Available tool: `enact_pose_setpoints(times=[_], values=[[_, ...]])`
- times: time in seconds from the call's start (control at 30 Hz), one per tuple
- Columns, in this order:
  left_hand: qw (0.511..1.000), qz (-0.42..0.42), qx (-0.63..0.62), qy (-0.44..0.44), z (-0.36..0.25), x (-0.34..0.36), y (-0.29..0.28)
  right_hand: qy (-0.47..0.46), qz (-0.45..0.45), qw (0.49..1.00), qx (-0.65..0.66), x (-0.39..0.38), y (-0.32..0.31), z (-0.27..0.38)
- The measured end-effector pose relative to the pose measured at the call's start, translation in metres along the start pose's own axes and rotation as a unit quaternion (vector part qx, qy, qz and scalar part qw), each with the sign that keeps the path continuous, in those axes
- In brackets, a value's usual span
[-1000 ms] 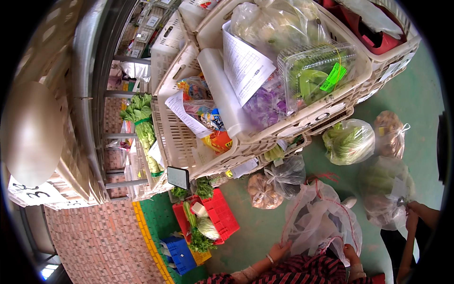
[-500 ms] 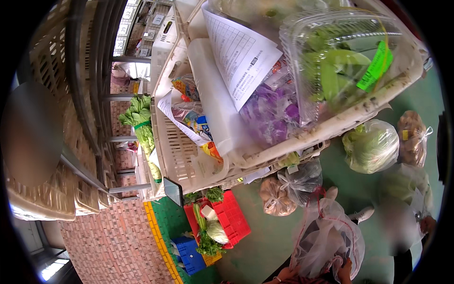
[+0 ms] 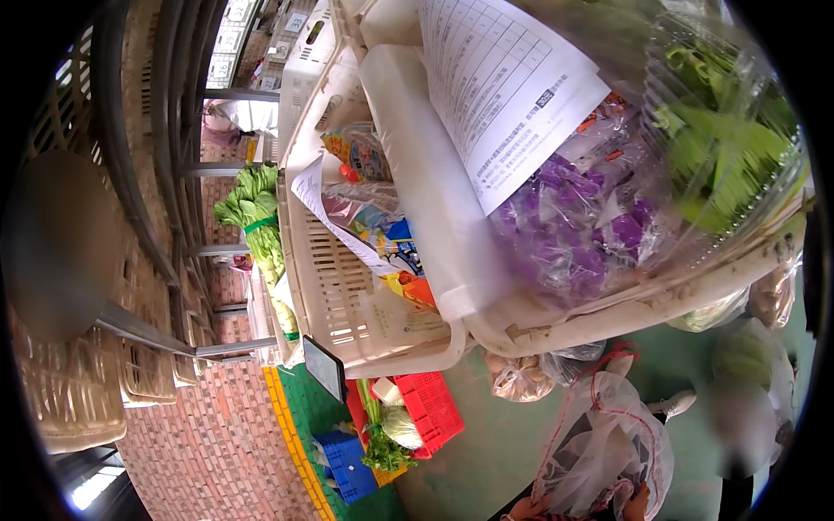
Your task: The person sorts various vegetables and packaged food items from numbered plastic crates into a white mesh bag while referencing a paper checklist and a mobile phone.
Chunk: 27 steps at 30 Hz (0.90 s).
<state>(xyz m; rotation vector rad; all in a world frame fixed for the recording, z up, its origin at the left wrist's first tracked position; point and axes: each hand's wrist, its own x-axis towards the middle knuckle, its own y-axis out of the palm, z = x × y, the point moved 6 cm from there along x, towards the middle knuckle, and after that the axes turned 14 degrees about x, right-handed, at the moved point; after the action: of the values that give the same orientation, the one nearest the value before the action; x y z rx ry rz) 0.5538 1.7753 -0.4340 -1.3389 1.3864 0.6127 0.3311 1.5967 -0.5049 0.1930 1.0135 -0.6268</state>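
At the lower edge, my left hand (image 3: 527, 507) and my right hand (image 3: 637, 502) each grip a side of a white mesh bag (image 3: 604, 443) with a red drawstring. The bag hangs open, and little of my fingers shows. Two shoes, one of them a white shoe (image 3: 674, 405), stand beyond it. Above and ahead, close by, is a cream plastic crate (image 3: 573, 334). It holds a printed paper sheet (image 3: 512, 95), a smooth white plastic bundle (image 3: 426, 174), purple goods in clear film (image 3: 591, 221) and leafy greens under clear plastic (image 3: 730, 130).
Shelving with baskets (image 3: 82, 347) stands left, beside bundled greens (image 3: 261, 234). A dark flat device (image 3: 324, 368) sits at the crate's corner. Below are a red crate (image 3: 439, 412) of vegetables, a blue crate (image 3: 347, 467) and bagged produce (image 3: 519, 379). A person (image 3: 738, 425) is at the right.
The cream crate and its contents appear larger and shifted right, now covering more of the bagged produce on the floor. My hands and the mesh bag stay almost where they were.
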Motion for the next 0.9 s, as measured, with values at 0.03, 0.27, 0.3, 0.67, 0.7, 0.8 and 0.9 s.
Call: enact_pose_setpoints(times=[0.03, 0.27, 0.3, 0.67, 0.7, 0.8, 0.9], values=[[1.0, 0.0, -0.002, 0.0, 0.0, 0.0, -0.001, 0.001, 0.001, 1.0, -0.002, 0.001, 0.002, -0.004], [1.0, 0.001, -0.006, -0.007, 0.003, 0.0, -0.005, 0.011, 0.0, 1.0, 0.014, 0.002, 0.003, 0.002], [1.0, 0.002, -0.007, -0.006, 0.002, 0.001, -0.005, 0.002, 0.006, 1.0, 0.023, 0.003, 0.004, 0.0], [1.0, -0.004, -0.004, -0.007, 0.001, 0.0, -0.009, 0.019, -0.016, 1.0, -0.007, 0.006, 0.007, -0.028], [1.0, -0.002, -0.003, -0.007, 0.001, 0.0, -0.009, 0.012, -0.012, 1.0, 0.005, 0.006, 0.008, -0.028], [1.0, -0.005, -0.001, -0.006, 0.002, 0.001, -0.01, 0.049, -0.005, 0.999, -0.014, 0.004, 0.008, -0.032], [1.0, -0.008, 0.002, -0.003, 0.001, 0.001, -0.013, -0.009, -0.057, 0.998, -0.009, 0.003, 0.01, -0.036]])
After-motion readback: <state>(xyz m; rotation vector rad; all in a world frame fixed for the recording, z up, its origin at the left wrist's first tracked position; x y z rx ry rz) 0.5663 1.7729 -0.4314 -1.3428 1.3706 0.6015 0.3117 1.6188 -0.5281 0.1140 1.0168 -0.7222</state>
